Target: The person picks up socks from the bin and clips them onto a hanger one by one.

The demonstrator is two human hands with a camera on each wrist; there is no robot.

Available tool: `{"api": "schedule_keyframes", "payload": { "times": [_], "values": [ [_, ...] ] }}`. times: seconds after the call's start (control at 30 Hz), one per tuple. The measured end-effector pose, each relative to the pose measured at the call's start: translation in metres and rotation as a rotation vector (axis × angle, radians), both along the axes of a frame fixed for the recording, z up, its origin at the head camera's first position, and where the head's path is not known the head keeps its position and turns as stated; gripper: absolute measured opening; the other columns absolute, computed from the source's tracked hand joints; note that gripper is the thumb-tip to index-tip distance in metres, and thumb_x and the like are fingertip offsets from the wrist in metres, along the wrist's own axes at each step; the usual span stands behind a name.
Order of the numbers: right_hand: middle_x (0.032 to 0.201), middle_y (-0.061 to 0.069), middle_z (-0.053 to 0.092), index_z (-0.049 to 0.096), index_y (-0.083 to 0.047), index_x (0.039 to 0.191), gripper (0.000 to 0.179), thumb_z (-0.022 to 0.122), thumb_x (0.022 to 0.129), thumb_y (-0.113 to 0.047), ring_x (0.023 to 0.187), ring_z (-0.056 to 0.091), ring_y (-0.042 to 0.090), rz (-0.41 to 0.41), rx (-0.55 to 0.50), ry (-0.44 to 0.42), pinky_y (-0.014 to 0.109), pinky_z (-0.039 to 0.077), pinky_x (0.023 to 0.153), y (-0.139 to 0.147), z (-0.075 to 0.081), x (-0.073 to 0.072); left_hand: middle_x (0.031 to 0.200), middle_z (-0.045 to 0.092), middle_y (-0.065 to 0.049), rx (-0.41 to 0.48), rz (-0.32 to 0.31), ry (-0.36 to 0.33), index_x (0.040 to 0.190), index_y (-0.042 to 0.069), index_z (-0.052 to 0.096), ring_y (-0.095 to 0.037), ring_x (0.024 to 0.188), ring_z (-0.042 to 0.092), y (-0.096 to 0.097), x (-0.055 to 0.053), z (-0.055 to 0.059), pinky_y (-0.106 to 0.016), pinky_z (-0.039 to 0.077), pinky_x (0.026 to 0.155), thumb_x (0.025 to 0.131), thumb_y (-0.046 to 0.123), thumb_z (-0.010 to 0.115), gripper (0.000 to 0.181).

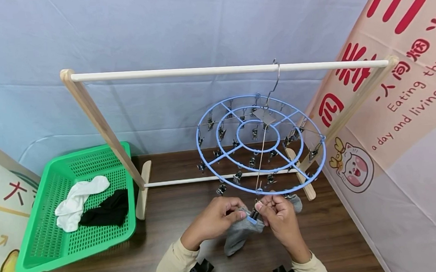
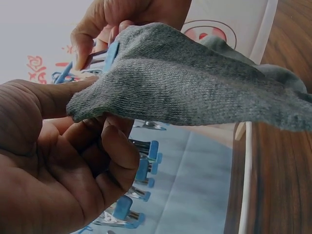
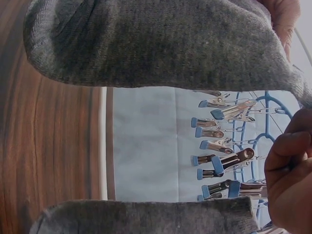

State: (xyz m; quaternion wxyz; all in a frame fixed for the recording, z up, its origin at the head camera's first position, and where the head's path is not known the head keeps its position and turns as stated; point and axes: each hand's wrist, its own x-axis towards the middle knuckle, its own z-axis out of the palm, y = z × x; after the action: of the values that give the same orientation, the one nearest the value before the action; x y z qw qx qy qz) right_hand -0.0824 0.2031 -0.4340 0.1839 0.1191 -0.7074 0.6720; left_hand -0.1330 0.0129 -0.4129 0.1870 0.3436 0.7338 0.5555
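A grey sock (image 1: 239, 236) hangs below the blue round clip hanger (image 1: 199, 147). My left hand (image 1: 217, 219) pinches the sock's cuff between thumb and fingers. With thumb and fingers, my right hand (image 1: 281, 217) grips a metal clip (image 1: 254, 215) on the hanger's near edge. The clip's blue tip (image 2: 112, 56) lies against the cuff in the left wrist view; whether its jaws are closed on the fabric is unclear. Another grey sock (image 1: 295, 203) hangs beyond my right hand and also shows along the bottom of the right wrist view.
The hanger's hook is over the white top bar (image 1: 169, 73) of a wooden rack. Several metal clips (image 3: 229, 161) dangle from its rings. At left, a green basket (image 1: 33, 247) holds a white sock (image 1: 79, 198) and a black sock (image 1: 108, 209).
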Motion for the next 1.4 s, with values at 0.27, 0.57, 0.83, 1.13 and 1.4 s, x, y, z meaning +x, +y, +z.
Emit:
{"api": "schedule_keyframes", "payload": {
  "times": [0.27, 0.57, 0.83, 1.13, 1.4],
  "values": [
    [0.058, -0.007, 0.047, 0.053, 0.008, 0.080, 0.012, 0.056, 0.084, 0.018, 0.043, 0.041, 0.005, -0.001, -0.034, 0.007, 0.028, 0.030, 0.034, -0.001, -0.003, 0.000, 0.062, 0.052, 0.002, 0.001, 0.013, 0.000, 0.094, 0.005, 0.069, -0.001, 0.049, 0.033, -0.002, 0.001, 0.001, -0.018, 0.030, 0.051, 0.094, 0.007, 0.061, 0.008],
    [0.069, -0.006, 0.056, 0.058, 0.008, 0.083, 0.015, 0.064, 0.077, 0.020, 0.052, 0.042, 0.000, -0.055, 0.036, 0.057, 0.023, 0.034, 0.041, -0.006, -0.005, -0.002, 0.063, 0.054, -0.001, 0.002, 0.021, -0.005, 0.093, 0.000, 0.068, 0.000, 0.050, 0.034, -0.005, 0.004, 0.010, -0.018, 0.032, 0.053, 0.093, 0.001, 0.061, 0.007],
    [0.074, 0.005, 0.060, 0.067, 0.009, 0.092, 0.024, 0.073, 0.071, 0.018, 0.051, 0.039, 0.005, -0.135, 0.281, 0.166, 0.023, 0.032, 0.042, -0.019, 0.015, 0.001, 0.075, 0.067, -0.003, 0.002, 0.030, -0.009, 0.095, 0.006, 0.069, -0.002, 0.060, 0.051, -0.007, 0.000, -0.004, -0.019, 0.041, 0.057, 0.093, 0.008, 0.064, 0.006],
    [0.072, 0.001, 0.057, 0.068, 0.005, 0.099, 0.030, 0.075, 0.072, 0.017, 0.054, 0.042, 0.007, -0.196, 0.218, 0.105, 0.024, 0.034, 0.045, -0.007, -0.014, -0.004, 0.075, 0.067, -0.007, 0.028, 0.088, -0.016, 0.094, 0.004, 0.069, -0.009, 0.064, 0.060, -0.025, -0.003, -0.009, -0.024, 0.051, 0.058, 0.094, 0.006, 0.062, 0.007],
    [0.065, -0.001, 0.050, 0.066, 0.011, 0.092, 0.024, 0.071, 0.071, 0.022, 0.053, 0.040, 0.006, -0.272, 0.200, 0.110, 0.026, 0.033, 0.045, -0.009, 0.006, 0.005, 0.077, 0.069, -0.011, 0.019, 0.143, -0.010, 0.094, 0.003, 0.068, -0.009, 0.065, 0.063, -0.047, -0.009, -0.006, -0.030, 0.055, 0.061, 0.094, 0.005, 0.062, 0.007]
  ]
}}
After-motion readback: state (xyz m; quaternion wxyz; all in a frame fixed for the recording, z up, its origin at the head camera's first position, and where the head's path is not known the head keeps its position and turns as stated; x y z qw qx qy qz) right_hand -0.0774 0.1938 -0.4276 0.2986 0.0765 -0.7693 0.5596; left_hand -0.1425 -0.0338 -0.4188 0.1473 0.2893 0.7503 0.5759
